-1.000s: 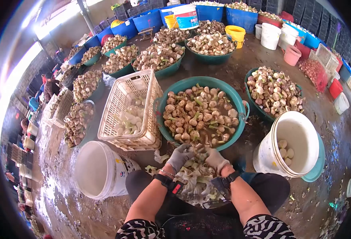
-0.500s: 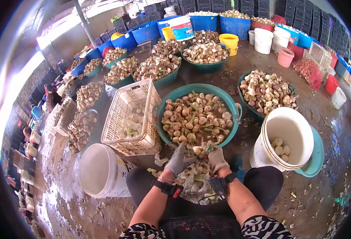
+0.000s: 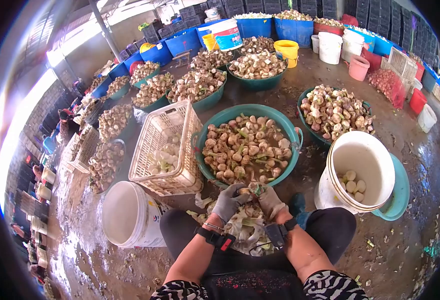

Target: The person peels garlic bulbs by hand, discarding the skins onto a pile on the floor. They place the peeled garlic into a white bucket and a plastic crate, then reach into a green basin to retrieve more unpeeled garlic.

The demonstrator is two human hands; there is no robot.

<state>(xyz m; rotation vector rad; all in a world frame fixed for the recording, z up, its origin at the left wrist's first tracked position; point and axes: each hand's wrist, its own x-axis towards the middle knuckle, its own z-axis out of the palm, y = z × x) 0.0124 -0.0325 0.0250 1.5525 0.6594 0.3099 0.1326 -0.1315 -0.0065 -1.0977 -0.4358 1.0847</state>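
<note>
My left hand (image 3: 228, 202), in a grey glove, is closed round a garlic bulb (image 3: 245, 191) above my lap. Close beside it, my gloved right hand (image 3: 271, 202) is also closed, with a small greenish bit at its fingertips that I cannot make out. Just beyond both hands stands a green tub (image 3: 207, 174) of muddy garlic bulbs (image 3: 245, 147). Below them, between my legs, lies a heap of pale peeled skins and stalks (image 3: 245, 225).
To the left are a cream plastic crate (image 3: 145, 167) with whitish bulbs and a white bucket (image 3: 122, 215). On the right, another white bucket (image 3: 330, 187) holds several peeled bulbs (image 3: 352, 186). More garlic-filled tubs (image 3: 257, 84) stand further off on the wet floor (image 3: 400, 245).
My left hand has gone from stretched fingers at the tub's near rim to closed round a bulb. Both hands have come together, slightly nearer to me.
</note>
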